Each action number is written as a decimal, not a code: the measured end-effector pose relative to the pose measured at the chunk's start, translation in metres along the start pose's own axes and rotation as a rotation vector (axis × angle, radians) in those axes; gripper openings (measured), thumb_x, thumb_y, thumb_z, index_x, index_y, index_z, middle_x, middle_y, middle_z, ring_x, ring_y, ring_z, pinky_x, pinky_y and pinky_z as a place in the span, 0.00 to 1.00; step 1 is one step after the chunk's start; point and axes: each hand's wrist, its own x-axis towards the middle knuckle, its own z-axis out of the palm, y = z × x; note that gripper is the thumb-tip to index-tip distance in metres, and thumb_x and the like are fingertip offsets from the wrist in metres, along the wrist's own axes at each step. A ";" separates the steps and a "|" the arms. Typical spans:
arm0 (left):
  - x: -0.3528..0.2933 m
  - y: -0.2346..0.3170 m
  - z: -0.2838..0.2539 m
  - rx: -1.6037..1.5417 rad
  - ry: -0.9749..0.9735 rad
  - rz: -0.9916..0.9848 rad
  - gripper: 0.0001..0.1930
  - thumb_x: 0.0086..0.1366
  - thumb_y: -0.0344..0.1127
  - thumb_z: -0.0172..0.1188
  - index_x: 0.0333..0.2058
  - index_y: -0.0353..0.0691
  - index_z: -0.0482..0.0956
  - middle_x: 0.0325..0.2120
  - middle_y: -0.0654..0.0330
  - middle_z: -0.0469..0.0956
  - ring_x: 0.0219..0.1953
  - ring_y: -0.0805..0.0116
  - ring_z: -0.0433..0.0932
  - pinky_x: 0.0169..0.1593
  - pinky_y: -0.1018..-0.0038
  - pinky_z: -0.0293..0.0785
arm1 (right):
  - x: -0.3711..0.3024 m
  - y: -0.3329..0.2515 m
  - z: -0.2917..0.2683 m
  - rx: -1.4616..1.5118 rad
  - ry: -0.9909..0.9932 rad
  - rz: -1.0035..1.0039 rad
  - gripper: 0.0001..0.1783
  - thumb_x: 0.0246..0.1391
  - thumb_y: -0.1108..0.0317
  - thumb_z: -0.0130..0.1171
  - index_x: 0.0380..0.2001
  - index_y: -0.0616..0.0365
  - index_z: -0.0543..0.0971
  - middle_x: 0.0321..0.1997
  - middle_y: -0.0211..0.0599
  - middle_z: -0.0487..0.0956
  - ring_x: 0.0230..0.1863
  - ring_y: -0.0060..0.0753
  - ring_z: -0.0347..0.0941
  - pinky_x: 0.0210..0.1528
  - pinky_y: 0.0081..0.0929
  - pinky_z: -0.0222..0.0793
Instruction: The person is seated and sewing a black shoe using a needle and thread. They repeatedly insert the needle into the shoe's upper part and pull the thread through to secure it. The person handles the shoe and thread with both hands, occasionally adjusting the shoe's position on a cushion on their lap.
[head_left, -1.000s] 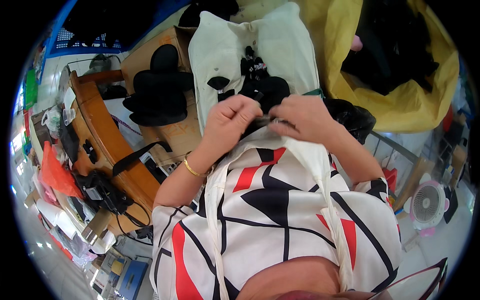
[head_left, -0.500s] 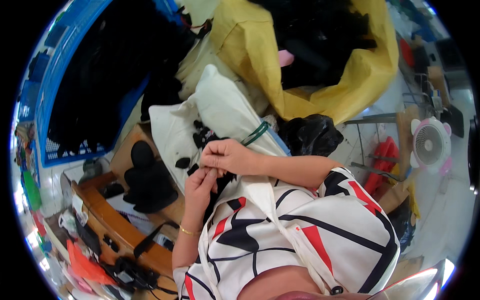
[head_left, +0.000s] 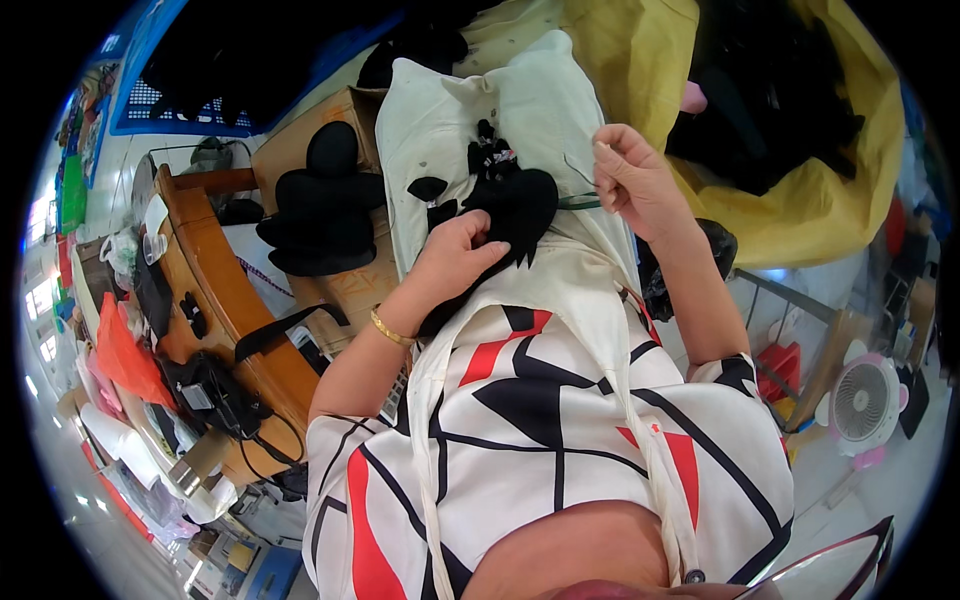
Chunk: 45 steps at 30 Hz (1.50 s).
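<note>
My left hand (head_left: 457, 258) is closed on the edge of a soft black cloth piece (head_left: 528, 205), with thumb and fingers pinching it over my lap. Up and to the right, my right hand (head_left: 640, 185) is raised in a pinch, and a thin dark thread-like strand (head_left: 577, 168) runs from near its fingertips; whether a needle is there is too small to see. Small black bow-shaped cloth pieces (head_left: 428, 189) lie on the white cloth (head_left: 545, 95) across my lap, just beyond my left hand. A green band (head_left: 578, 202) lies beside the black piece.
Stacked black padded shapes (head_left: 325, 215) rest on a cardboard box (head_left: 275, 150) at the left, beside a wooden table (head_left: 225, 290). A large yellow sack (head_left: 810, 235) of black material stands far right, near a black plastic bag (head_left: 718, 243) and a fan (head_left: 862, 400). A blue crate (head_left: 130, 115) is far left.
My hands were together and have parted: the right has lifted up and to the right, while the left stays low on the black cloth piece, which shows more fully. The whole view has shifted.
</note>
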 end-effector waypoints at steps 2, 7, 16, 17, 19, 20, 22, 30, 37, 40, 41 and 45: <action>-0.010 0.013 -0.003 0.050 0.072 0.042 0.13 0.57 0.35 0.64 0.31 0.33 0.71 0.24 0.51 0.71 0.26 0.55 0.71 0.32 0.67 0.69 | -0.003 -0.001 -0.007 -0.114 0.088 -0.024 0.08 0.63 0.65 0.58 0.41 0.53 0.72 0.21 0.23 0.72 0.20 0.14 0.66 0.20 0.13 0.62; -0.032 0.048 -0.016 0.357 0.343 0.379 0.06 0.57 0.30 0.62 0.33 0.37 0.75 0.27 0.54 0.73 0.32 0.50 0.74 0.34 0.63 0.71 | -0.003 0.006 -0.014 -0.231 0.087 -0.047 0.07 0.63 0.64 0.58 0.41 0.53 0.73 0.24 0.24 0.75 0.24 0.14 0.69 0.27 0.15 0.68; -0.037 0.032 -0.012 0.417 0.345 0.508 0.06 0.54 0.27 0.63 0.32 0.40 0.78 0.27 0.57 0.73 0.32 0.54 0.75 0.34 0.64 0.73 | -0.008 0.010 0.019 -0.608 -0.224 0.067 0.20 0.62 0.52 0.57 0.35 0.61 0.80 0.25 0.23 0.73 0.27 0.17 0.69 0.33 0.18 0.69; -0.036 0.032 -0.008 0.420 0.330 0.515 0.06 0.54 0.27 0.63 0.32 0.40 0.78 0.26 0.57 0.73 0.32 0.54 0.75 0.34 0.64 0.73 | -0.011 0.012 0.019 -0.791 -0.180 0.065 0.24 0.58 0.48 0.60 0.36 0.63 0.79 0.24 0.24 0.73 0.26 0.17 0.69 0.31 0.19 0.67; -0.040 0.041 -0.008 0.402 0.344 0.502 0.11 0.52 0.22 0.62 0.36 0.40 0.80 0.31 0.56 0.77 0.35 0.54 0.76 0.37 0.67 0.74 | -0.011 0.011 0.017 -0.825 -0.090 0.081 0.24 0.57 0.49 0.61 0.37 0.64 0.79 0.24 0.25 0.74 0.27 0.17 0.69 0.29 0.20 0.66; -0.038 0.042 -0.009 0.339 0.428 0.568 0.11 0.53 0.22 0.62 0.36 0.40 0.81 0.32 0.56 0.77 0.35 0.54 0.76 0.38 0.67 0.75 | -0.010 0.010 0.007 -0.732 0.005 0.085 0.23 0.56 0.51 0.62 0.37 0.64 0.80 0.26 0.27 0.77 0.29 0.18 0.71 0.29 0.21 0.67; -0.046 0.040 -0.029 0.282 0.594 0.617 0.12 0.55 0.23 0.62 0.38 0.41 0.81 0.34 0.56 0.78 0.36 0.56 0.76 0.38 0.69 0.75 | -0.004 -0.010 -0.025 -0.492 0.278 -0.092 0.16 0.57 0.59 0.61 0.41 0.60 0.81 0.37 0.34 0.81 0.35 0.25 0.76 0.32 0.23 0.72; -0.103 -0.070 -0.102 -0.534 1.005 0.051 0.06 0.67 0.29 0.58 0.39 0.35 0.81 0.29 0.69 0.78 0.31 0.83 0.74 0.37 0.86 0.70 | 0.010 -0.100 -0.172 0.126 0.164 -0.384 0.28 0.65 0.61 0.53 0.58 0.76 0.67 0.36 0.38 0.73 0.36 0.29 0.68 0.44 0.25 0.72; -0.123 -0.205 -0.036 -0.272 1.004 -0.316 0.08 0.65 0.33 0.61 0.39 0.35 0.82 0.26 0.67 0.79 0.26 0.79 0.73 0.33 0.81 0.69 | 0.033 -0.010 -0.025 -0.254 -0.014 -0.118 0.23 0.65 0.73 0.53 0.62 0.64 0.66 0.40 0.35 0.77 0.39 0.21 0.73 0.46 0.20 0.73; -0.117 -0.223 0.002 -0.170 0.991 -0.360 0.07 0.64 0.32 0.62 0.37 0.35 0.82 0.28 0.61 0.79 0.29 0.74 0.74 0.36 0.77 0.72 | 0.041 0.005 0.007 -0.343 0.040 -0.052 0.11 0.65 0.70 0.54 0.48 0.61 0.74 0.35 0.33 0.79 0.29 0.19 0.74 0.33 0.16 0.73; -0.114 -0.231 0.013 -0.206 0.968 -0.357 0.08 0.63 0.33 0.62 0.38 0.35 0.82 0.30 0.58 0.79 0.29 0.70 0.76 0.36 0.75 0.72 | 0.042 0.008 0.015 -0.379 0.032 -0.028 0.09 0.65 0.70 0.54 0.45 0.60 0.75 0.33 0.32 0.79 0.27 0.19 0.74 0.29 0.15 0.73; -0.092 -0.232 0.030 -0.370 0.919 -0.300 0.09 0.63 0.33 0.62 0.38 0.35 0.82 0.33 0.56 0.79 0.31 0.68 0.77 0.37 0.74 0.73 | 0.048 0.014 0.044 -0.445 0.014 0.067 0.08 0.66 0.66 0.54 0.42 0.59 0.77 0.27 0.29 0.78 0.19 0.15 0.67 0.20 0.12 0.61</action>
